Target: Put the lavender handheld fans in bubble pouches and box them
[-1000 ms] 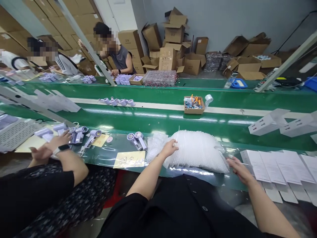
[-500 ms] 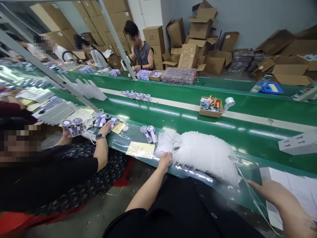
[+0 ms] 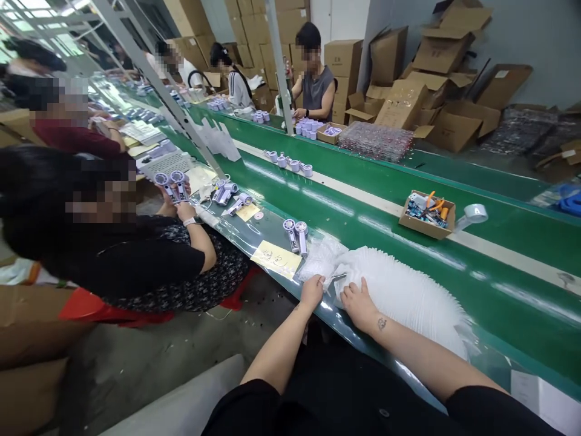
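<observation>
A thick fanned stack of white plastic bags lies on the near ledge of the green conveyor. My left hand is closed at the stack's left end and pinches the edge of a thin clear bag there. My right hand rests on the same end of the stack, fingers pressed down on the bags. Two lilac handheld fans lie just beyond my left hand, next to a yellow paper note.
A co-worker sits close on my left and holds two lilac fans. More people work along both sides of the green belt. A small cardboard box of tools and a tape roll stand on the belt. Cardboard cartons pile up behind.
The view has swung left along the line. My right hand has come from the far right end of the stack over to its left end, beside my left hand.
</observation>
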Motion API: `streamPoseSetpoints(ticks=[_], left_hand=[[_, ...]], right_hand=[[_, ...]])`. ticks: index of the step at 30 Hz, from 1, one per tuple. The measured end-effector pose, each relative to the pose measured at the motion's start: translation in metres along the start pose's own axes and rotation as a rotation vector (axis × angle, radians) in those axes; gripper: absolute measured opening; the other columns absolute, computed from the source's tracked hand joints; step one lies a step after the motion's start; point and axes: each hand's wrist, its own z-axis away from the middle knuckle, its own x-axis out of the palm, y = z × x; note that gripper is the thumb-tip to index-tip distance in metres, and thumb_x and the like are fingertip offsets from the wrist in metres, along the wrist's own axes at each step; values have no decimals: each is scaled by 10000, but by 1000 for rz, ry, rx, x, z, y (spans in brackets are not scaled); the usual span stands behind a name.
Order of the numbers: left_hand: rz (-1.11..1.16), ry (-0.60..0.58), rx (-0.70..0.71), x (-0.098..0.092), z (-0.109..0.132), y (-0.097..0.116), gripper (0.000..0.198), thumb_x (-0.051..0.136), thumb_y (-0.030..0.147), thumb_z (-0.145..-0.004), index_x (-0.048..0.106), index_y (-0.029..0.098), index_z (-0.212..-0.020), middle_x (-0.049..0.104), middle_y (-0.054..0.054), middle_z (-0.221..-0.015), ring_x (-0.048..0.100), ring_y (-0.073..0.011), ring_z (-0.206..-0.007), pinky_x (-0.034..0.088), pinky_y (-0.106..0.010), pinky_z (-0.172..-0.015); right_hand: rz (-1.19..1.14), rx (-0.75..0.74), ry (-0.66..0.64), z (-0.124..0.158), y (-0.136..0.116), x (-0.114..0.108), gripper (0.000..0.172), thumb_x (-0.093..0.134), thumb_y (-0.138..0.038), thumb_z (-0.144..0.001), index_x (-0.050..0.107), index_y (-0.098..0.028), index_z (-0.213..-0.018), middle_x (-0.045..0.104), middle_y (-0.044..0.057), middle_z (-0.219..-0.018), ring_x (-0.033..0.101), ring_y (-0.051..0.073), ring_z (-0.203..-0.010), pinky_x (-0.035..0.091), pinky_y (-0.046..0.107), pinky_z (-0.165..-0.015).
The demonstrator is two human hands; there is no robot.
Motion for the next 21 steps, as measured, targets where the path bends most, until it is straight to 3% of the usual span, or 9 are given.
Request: streamPoseSetpoints(ticks=[2,5,10,13,18,21], left_hand=[[-103,66,0,-1,8,-13,218,483,341,-874,589,176,-779,642,-108,-919,583,-227,-963,417,-310,-807],[-215,111,-53,2,29,-36,225,495,318,-858,583,185,-699,652,-114,-858,590,-267,-964,396,-332,-816],[-270,190,-148,-6,60,-72,292,456,332,-881,565,194,-648,655,-92,-795,616,-248,-892,398,-301,-757],[-224,253,-229,-25,68,-92,304,468,311,-879,547,179,-616,638,-69,-721,627,-208,-823,407,-263,-710],[-60,365,-460,-66,79,-124,315,446,313,-895,525,151,-636,544,4,-520,528,-116,-444,373,-215,-479],[2,471,-555,-101,98,-134,292,483,295,-885,529,132,-648,538,2,-524,499,-104,-418,349,-210,-435]], right_hand=[[-2,-15,-7,3,7,1,386,455,-80,-796,582,-135,-1156,580,184,-1179,366,342,-1245,34,668,-1049],[-11,-10,-7,1,13,3,416,446,-58,-787,557,-131,-1181,554,189,-1217,300,345,-1298,26,706,-1020],[-19,-1,-12,-4,18,10,398,393,-5,-796,577,-138,-1121,570,174,-1165,404,320,-1203,13,735,-989],[-16,-5,-37,-5,20,10,385,371,22,-797,606,-136,-1058,591,158,-1092,488,301,-1084,38,741,-976],[-6,-21,-64,-7,21,8,391,367,34,-796,625,-134,-1038,598,156,-1064,516,299,-1029,86,722,-978],[2,-39,-66,-9,23,6,384,379,29,-791,633,-131,-1031,599,157,-1064,513,302,-1032,109,702,-988]])
